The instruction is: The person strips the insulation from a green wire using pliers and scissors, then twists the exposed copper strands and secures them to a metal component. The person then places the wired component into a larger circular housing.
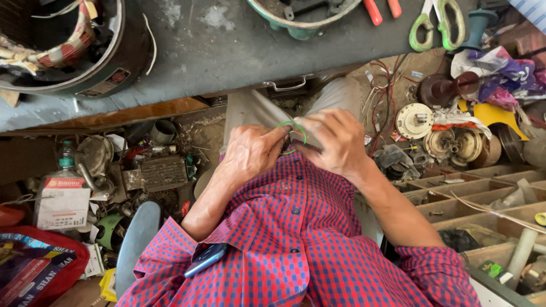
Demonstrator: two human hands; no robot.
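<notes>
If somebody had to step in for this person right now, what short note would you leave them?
Left hand: fingertips pinching a loop of thin green wire over the lap.
Right hand: gripping the other side of the same loop, fingers curled around it.
The wire sits between both hands, below the edge of the grey workbench. The green-handled scissors lie on the bench, upper right; the motor stator rests upper left.
Done: the wire is bent into a loop.
Left: cannot tell from this view; the wire ends are hidden by the fingers.

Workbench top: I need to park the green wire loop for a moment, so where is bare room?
The grey bench top is bare between the motor stator and the green bowl. Its right end, by the scissors, and the floor are crowded.
</notes>
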